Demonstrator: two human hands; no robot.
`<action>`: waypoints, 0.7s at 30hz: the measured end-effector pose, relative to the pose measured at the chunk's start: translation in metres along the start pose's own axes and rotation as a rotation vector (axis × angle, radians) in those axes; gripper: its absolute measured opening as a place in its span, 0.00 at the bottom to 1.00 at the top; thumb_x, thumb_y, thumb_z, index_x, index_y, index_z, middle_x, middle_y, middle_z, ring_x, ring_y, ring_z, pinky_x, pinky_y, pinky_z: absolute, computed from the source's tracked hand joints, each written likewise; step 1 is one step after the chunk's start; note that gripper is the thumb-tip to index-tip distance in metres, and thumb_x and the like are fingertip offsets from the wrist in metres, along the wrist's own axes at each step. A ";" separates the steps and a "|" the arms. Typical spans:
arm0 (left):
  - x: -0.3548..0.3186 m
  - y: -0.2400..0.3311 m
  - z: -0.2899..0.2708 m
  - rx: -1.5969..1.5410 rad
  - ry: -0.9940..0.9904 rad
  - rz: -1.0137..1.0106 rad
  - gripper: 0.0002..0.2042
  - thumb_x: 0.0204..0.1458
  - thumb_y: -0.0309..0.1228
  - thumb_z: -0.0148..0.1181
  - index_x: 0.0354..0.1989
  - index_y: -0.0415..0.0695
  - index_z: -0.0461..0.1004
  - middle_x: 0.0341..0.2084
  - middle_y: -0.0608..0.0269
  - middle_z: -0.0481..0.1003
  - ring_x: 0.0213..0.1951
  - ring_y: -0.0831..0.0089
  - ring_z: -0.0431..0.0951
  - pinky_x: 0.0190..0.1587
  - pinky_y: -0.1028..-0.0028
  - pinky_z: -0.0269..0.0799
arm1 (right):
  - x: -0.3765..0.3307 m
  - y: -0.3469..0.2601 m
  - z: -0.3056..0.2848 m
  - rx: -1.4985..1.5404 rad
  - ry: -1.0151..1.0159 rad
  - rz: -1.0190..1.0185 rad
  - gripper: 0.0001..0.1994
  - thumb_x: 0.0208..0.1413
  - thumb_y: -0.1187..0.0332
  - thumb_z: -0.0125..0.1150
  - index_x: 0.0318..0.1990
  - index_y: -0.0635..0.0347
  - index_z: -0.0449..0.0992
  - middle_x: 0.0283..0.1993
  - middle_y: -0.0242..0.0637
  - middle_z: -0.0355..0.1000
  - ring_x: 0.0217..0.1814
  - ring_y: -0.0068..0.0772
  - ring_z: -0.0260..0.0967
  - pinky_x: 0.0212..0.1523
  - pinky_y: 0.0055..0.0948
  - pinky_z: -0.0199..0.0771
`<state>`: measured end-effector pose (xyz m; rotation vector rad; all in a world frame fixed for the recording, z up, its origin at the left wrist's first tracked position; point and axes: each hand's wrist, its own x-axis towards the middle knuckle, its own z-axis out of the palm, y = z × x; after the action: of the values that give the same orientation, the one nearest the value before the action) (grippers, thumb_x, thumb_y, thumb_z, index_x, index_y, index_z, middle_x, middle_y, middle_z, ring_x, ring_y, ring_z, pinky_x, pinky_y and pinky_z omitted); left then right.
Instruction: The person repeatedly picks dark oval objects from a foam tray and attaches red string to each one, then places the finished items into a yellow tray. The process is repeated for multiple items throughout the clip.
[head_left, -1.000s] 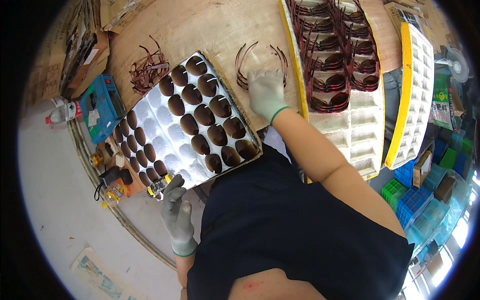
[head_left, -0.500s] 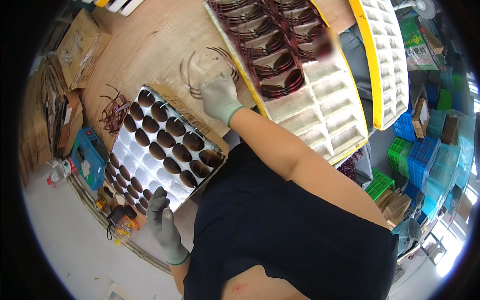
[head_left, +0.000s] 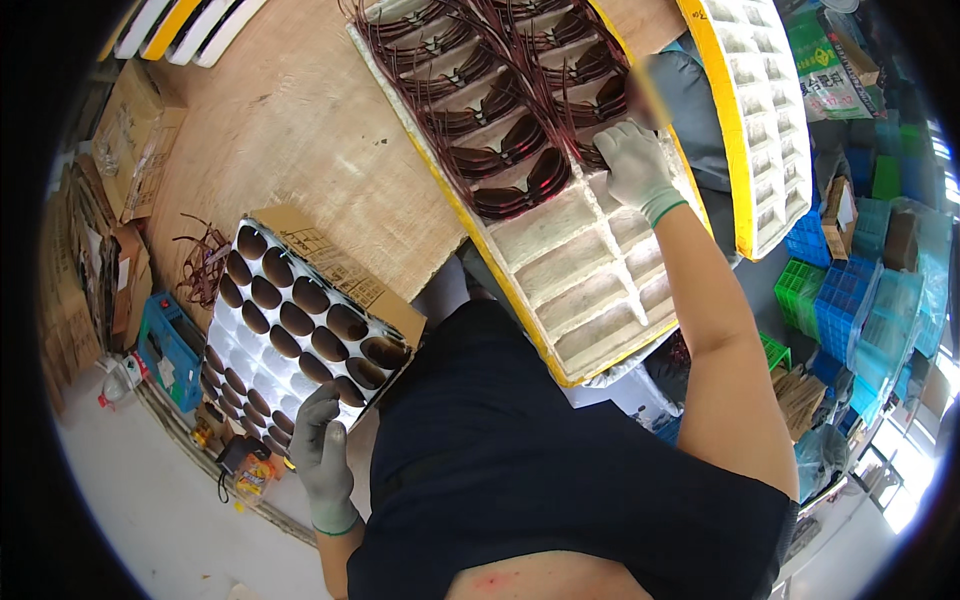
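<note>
My right hand (head_left: pixel 635 165), in a grey-white glove with a green cuff, reaches into the right column of a yellow-edged tray (head_left: pixel 570 350). Its fingers are closed on dark reddish sunglasses (head_left: pixel 592 157), largely hidden by the hand. Sunglasses with dark lenses and wine-red temples (head_left: pixel 520 185) fill the tray's far compartments. At lower left, my left hand (head_left: pixel 325 450), gloved likewise, hovers by the near edge of a box of lenses (head_left: pixel 298 318). Its fingers are loosely bent, the thumb stands apart, and nothing shows in them. Brown oval lenses stand in rows in the box's white insert.
A tangle of dark red frames (head_left: pixel 205 260) lies left of the lens box. Beyond the yellow-edged tray stands a second compartment tray (head_left: pixel 765 130). Cardboard boxes (head_left: pixel 140 125) line the table's left side; blue crates (head_left: pixel 845 300) are stacked at right.
My right hand has moved right from the wooden tabletop into the tray, and the frames seen beside it are gone from the table. My left hand stays near the lens box.
</note>
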<state>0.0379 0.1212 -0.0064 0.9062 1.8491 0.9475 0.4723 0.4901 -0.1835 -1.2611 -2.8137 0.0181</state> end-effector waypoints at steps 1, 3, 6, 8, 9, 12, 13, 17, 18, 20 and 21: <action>0.002 0.001 0.002 -0.003 -0.020 0.002 0.15 0.62 0.33 0.60 0.51 0.34 0.77 0.61 0.44 0.75 0.57 0.65 0.76 0.61 0.66 0.70 | 0.003 -0.005 -0.008 -0.032 -0.087 0.020 0.12 0.47 0.69 0.63 0.42 0.53 0.77 0.44 0.35 0.78 0.55 0.41 0.74 0.66 0.39 0.65; 0.008 0.004 0.007 -0.002 -0.043 -0.013 0.15 0.62 0.33 0.60 0.51 0.34 0.77 0.61 0.44 0.76 0.58 0.64 0.76 0.62 0.66 0.70 | 0.006 -0.004 -0.003 -0.046 -0.116 0.013 0.13 0.48 0.69 0.63 0.43 0.53 0.76 0.46 0.34 0.77 0.56 0.40 0.73 0.66 0.39 0.65; 0.015 0.012 0.013 0.007 -0.068 -0.044 0.15 0.62 0.32 0.59 0.51 0.33 0.77 0.61 0.44 0.76 0.60 0.62 0.75 0.63 0.65 0.69 | 0.002 0.001 0.004 -0.038 -0.114 0.002 0.17 0.49 0.69 0.64 0.48 0.55 0.77 0.47 0.37 0.76 0.57 0.44 0.72 0.65 0.43 0.65; 0.019 0.015 0.014 0.023 -0.082 -0.027 0.15 0.62 0.31 0.59 0.51 0.33 0.77 0.61 0.44 0.75 0.61 0.61 0.75 0.64 0.64 0.69 | 0.002 -0.005 -0.006 -0.003 0.025 -0.021 0.19 0.48 0.69 0.65 0.50 0.57 0.76 0.46 0.40 0.75 0.56 0.46 0.72 0.64 0.46 0.66; 0.021 0.015 0.014 0.022 -0.076 -0.014 0.15 0.62 0.31 0.59 0.51 0.33 0.77 0.61 0.44 0.75 0.61 0.61 0.75 0.64 0.64 0.69 | -0.003 -0.012 -0.013 0.024 0.117 0.049 0.19 0.48 0.69 0.65 0.51 0.58 0.76 0.47 0.41 0.75 0.56 0.48 0.72 0.63 0.47 0.66; 0.018 0.018 0.010 -0.007 -0.055 -0.014 0.14 0.61 0.28 0.58 0.52 0.33 0.76 0.62 0.44 0.74 0.61 0.61 0.75 0.65 0.64 0.68 | -0.038 -0.052 -0.031 0.127 0.259 0.312 0.19 0.50 0.67 0.65 0.50 0.59 0.76 0.47 0.45 0.75 0.50 0.53 0.72 0.55 0.53 0.70; 0.018 0.015 0.009 -0.045 -0.059 -0.019 0.14 0.61 0.25 0.57 0.52 0.32 0.75 0.62 0.43 0.73 0.62 0.60 0.74 0.66 0.63 0.67 | -0.054 -0.074 -0.032 0.204 0.208 0.448 0.17 0.53 0.65 0.65 0.50 0.58 0.77 0.46 0.45 0.76 0.46 0.54 0.72 0.51 0.53 0.70; 0.011 0.003 0.007 -0.110 -0.053 -0.013 0.13 0.61 0.23 0.56 0.53 0.33 0.75 0.63 0.43 0.72 0.63 0.60 0.74 0.68 0.62 0.66 | -0.081 -0.122 -0.021 0.124 -0.021 0.649 0.22 0.60 0.56 0.63 0.56 0.60 0.76 0.47 0.49 0.78 0.48 0.55 0.76 0.50 0.53 0.72; 0.010 0.001 0.006 -0.120 -0.053 -0.001 0.13 0.61 0.23 0.57 0.53 0.34 0.75 0.63 0.44 0.72 0.63 0.60 0.74 0.68 0.62 0.66 | -0.082 -0.127 -0.013 0.130 -0.054 0.687 0.23 0.61 0.55 0.63 0.58 0.60 0.76 0.47 0.50 0.78 0.49 0.57 0.77 0.50 0.54 0.72; 0.010 0.000 0.003 -0.138 -0.052 0.019 0.13 0.62 0.24 0.57 0.53 0.34 0.76 0.62 0.44 0.73 0.63 0.60 0.74 0.68 0.62 0.66 | -0.086 -0.127 0.004 0.228 -0.031 0.715 0.28 0.64 0.54 0.61 0.67 0.60 0.72 0.50 0.56 0.78 0.49 0.61 0.77 0.54 0.57 0.73; 0.008 0.001 0.002 -0.154 -0.039 0.014 0.13 0.62 0.25 0.58 0.53 0.35 0.75 0.62 0.45 0.73 0.63 0.60 0.74 0.68 0.62 0.66 | -0.091 -0.127 0.009 0.233 -0.007 0.717 0.29 0.64 0.54 0.61 0.68 0.59 0.71 0.50 0.57 0.77 0.49 0.62 0.77 0.55 0.58 0.73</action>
<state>0.0369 0.1289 -0.0087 0.8384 1.7139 1.0576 0.4377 0.3383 -0.1925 -2.0968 -2.1210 0.3642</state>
